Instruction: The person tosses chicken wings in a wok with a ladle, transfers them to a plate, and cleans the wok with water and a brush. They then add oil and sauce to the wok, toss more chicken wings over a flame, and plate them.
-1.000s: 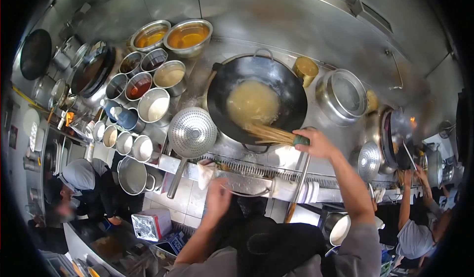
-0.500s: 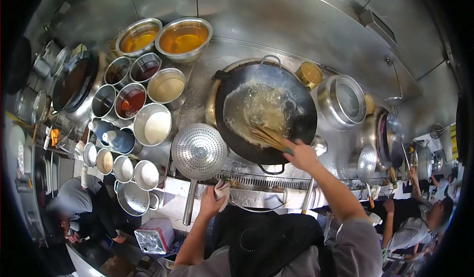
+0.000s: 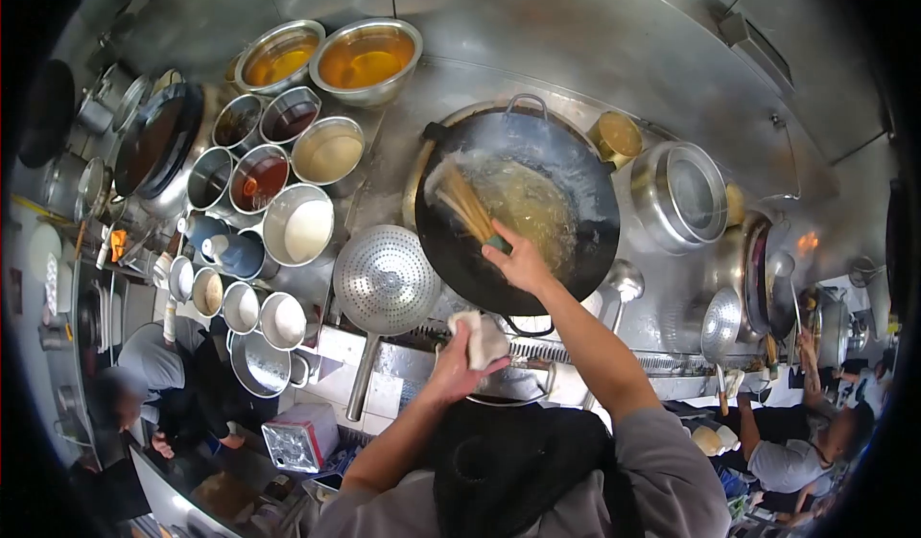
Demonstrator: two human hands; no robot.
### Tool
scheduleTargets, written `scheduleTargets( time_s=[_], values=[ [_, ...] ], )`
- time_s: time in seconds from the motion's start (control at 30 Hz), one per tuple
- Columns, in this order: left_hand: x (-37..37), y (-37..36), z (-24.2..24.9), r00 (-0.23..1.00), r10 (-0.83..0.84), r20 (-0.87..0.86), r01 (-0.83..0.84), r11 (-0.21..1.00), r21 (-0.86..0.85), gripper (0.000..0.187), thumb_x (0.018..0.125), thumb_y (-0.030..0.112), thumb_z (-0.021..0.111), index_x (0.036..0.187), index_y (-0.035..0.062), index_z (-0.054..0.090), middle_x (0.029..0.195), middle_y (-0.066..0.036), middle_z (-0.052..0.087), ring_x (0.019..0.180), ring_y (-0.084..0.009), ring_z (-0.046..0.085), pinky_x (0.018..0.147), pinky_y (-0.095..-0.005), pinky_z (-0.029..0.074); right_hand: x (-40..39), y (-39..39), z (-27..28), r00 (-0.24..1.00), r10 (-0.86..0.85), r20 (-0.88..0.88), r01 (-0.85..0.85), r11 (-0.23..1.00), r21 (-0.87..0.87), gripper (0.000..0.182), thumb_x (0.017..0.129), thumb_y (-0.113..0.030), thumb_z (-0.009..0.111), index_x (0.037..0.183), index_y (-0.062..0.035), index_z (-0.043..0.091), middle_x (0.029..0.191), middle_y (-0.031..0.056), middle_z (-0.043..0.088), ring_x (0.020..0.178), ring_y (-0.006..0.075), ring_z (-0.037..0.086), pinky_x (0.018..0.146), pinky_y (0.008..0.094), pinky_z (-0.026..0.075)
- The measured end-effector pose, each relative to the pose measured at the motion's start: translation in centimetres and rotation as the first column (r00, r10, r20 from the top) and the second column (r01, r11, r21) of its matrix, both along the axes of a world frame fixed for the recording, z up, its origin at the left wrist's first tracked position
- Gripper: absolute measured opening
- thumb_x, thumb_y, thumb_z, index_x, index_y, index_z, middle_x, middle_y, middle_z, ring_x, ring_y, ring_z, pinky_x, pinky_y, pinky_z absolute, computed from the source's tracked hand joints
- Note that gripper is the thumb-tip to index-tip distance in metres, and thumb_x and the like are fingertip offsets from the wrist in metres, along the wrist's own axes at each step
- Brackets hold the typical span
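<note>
Right now your right hand [image 3: 521, 262] is closed around the green-banded grip of a bundled bamboo wok brush [image 3: 467, 207], whose splayed bristles lie in the left part of the large black round-bottomed wok [image 3: 576, 169]. That wok holds foaming yellowish liquid [image 3: 532, 202] across its middle. Your left hand [image 3: 459, 356] pinches a crumpled white cloth [image 3: 483, 337] at the near edge of the range, just below the wok's near handle.

Left of the wok, two wide steel bowls [image 3: 328, 51] at the far side hold amber oil. Nearer sit round steel pots: a pot of reddish sauce [image 3: 259, 175], a pot of dark liquid [image 3: 291, 116], a pot of beige paste [image 3: 327, 152] and a pot of white powder [image 3: 298, 224]. A perforated steel skimmer ladle [image 3: 387, 281] rests face up just left of the wok. To the right stands a steel pot with a mesh strainer [image 3: 683, 193], and a small yellow-filled tin [image 3: 616, 135] sits at the wok's far right rim.

Compared with half a second ago, the brush has swung from the wok's near right side to its left, and your left hand has lifted the cloth up off the range edge.
</note>
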State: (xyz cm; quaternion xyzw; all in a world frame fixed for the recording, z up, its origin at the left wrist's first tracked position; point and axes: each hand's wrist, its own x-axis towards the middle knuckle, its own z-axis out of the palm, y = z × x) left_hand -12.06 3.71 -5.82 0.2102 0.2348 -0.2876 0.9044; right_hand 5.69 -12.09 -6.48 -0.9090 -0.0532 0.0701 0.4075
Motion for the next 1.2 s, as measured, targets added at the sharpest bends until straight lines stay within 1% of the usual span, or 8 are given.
scheduleTargets(
  time_s=[0.17, 0.3, 0.5, 0.7, 0.83, 0.9, 1.03, 1.2],
  values=[
    [1.8, -6.7, 1.3, 1.000, -0.018, -0.012, 0.018, 0.998, 0.063, 0.034, 0.101, 0.019, 0.052, 0.133, 0.0127, 0.041, 0.121, -0.008, 0.055, 0.112, -0.0235, 0.058, 0.094, -0.0438, 0.052, -3.8, -8.0, 6.3, 0.822, 0.537, -0.190, -0.539, 0.841, 0.046, 0.064, 0.084, -0.033, 0.073, 0.141, -0.0140, 0.050, 0.116, 0.0206, 0.066, 0.105, 0.0321, 0.065, 0.092, 0.0370, 0.049],
    [3.2, -9.1, -1.7, 0.984, 0.168, 0.067, -0.180, 0.946, 0.271, 0.037, 0.085, -0.001, 0.060, 0.118, 0.0084, 0.047, 0.107, -0.007, 0.059, 0.095, -0.0207, 0.062, 0.075, -0.0365, 0.055, -3.0, -16.0, 13.7, 0.703, 0.502, -0.503, -0.694, 0.639, -0.333, 0.065, 0.079, -0.035, 0.076, 0.138, -0.0190, 0.054, 0.122, 0.0215, 0.063, 0.110, 0.0382, 0.061, 0.097, 0.0400, 0.047],
    [3.6, -8.3, -4.2, 0.978, 0.183, 0.097, -0.207, 0.892, 0.403, 0.039, 0.085, 0.000, 0.060, 0.120, 0.0061, 0.044, 0.106, -0.007, 0.056, 0.093, -0.0191, 0.060, 0.072, -0.0344, 0.053, 1.0, -14.3, 11.2, 0.581, 0.630, -0.516, -0.762, 0.643, -0.073, 0.064, 0.083, -0.036, 0.073, 0.139, -0.0140, 0.053, 0.118, 0.0218, 0.065, 0.110, 0.0284, 0.064, 0.095, 0.0360, 0.047],
    [3.3, -9.0, -4.9, 0.964, 0.188, 0.190, -0.258, 0.839, 0.478, 0.042, 0.087, 0.002, 0.057, 0.126, 0.0044, 0.039, 0.111, -0.009, 0.053, 0.097, -0.0188, 0.057, 0.078, -0.0334, 0.052, 1.3, -0.2, 4.8, 0.907, 0.235, -0.351, -0.174, 0.965, 0.198, 0.063, 0.087, -0.035, 0.070, 0.141, -0.0094, 0.049, 0.083, 0.0124, 0.069, 0.071, 0.0188, 0.062, 0.074, 0.0360, 0.051],
    [3.1, -8.8, -4.0, 0.964, 0.155, 0.217, -0.239, 0.862, 0.447, 0.042, 0.090, 0.002, 0.055, 0.128, 0.0041, 0.039, 0.114, -0.009, 0.053, 0.100, -0.0189, 0.057, 0.080, -0.0344, 0.052, -3.1, -6.1, 4.3, 0.867, 0.485, -0.111, -0.486, 0.874, 0.021, 0.064, 0.086, -0.038, 0.069, 0.142, -0.0150, 0.049, 0.098, 0.0280, 0.066, 0.092, 0.0335, 0.068, 0.083, 0.0422, 0.050],
    [2.9, -8.5, -3.9, 0.963, 0.189, 0.193, -0.249, 0.898, 0.362, 0.040, 0.091, 0.004, 0.055, 0.128, 0.0041, 0.040, 0.116, -0.009, 0.054, 0.103, -0.0186, 0.057, 0.085, -0.0339, 0.051, -4.7, -12.1, 7.6, 0.833, 0.476, -0.281, -0.552, 0.752, -0.361, 0.061, 0.085, -0.039, 0.068, 0.141, -0.0215, 0.050, 0.099, 0.0265, 0.066, 0.093, 0.0413, 0.065, 0.084, 0.0452, 0.051],
    [3.2, -7.8, -4.0, 0.976, 0.160, 0.150, -0.201, 0.927, 0.317, 0.039, 0.089, 0.004, 0.055, 0.126, 0.0035, 0.042, 0.114, -0.009, 0.055, 0.101, -0.0199, 0.059, 0.083, -0.0339, 0.052, -0.2, -15.7, 12.3, 0.939, 0.138, -0.314, -0.337, 0.533, -0.776, 0.061, 0.083, -0.034, 0.069, 0.139, -0.0210, 0.048, 0.105, 0.0224, 0.066, 0.097, 0.0399, 0.065, 0.083, 0.0480, 0.053],
    [3.9, -6.7, -4.0, 0.992, 0.016, 0.125, -0.056, 0.942, 0.330, 0.027, 0.092, 0.009, 0.056, 0.115, 0.0013, 0.046, 0.104, -0.008, 0.056, 0.089, -0.0163, 0.058, 0.074, -0.0313, 0.052, 4.2, -5.4, 4.3, 0.995, 0.031, -0.095, -0.086, 0.755, -0.650, 0.057, 0.089, -0.038, 0.061, 0.139, -0.0173, 0.044, 0.103, 0.0300, 0.064, 0.096, 0.0453, 0.065, 0.084, 0.0520, 0.053]
  ],
)
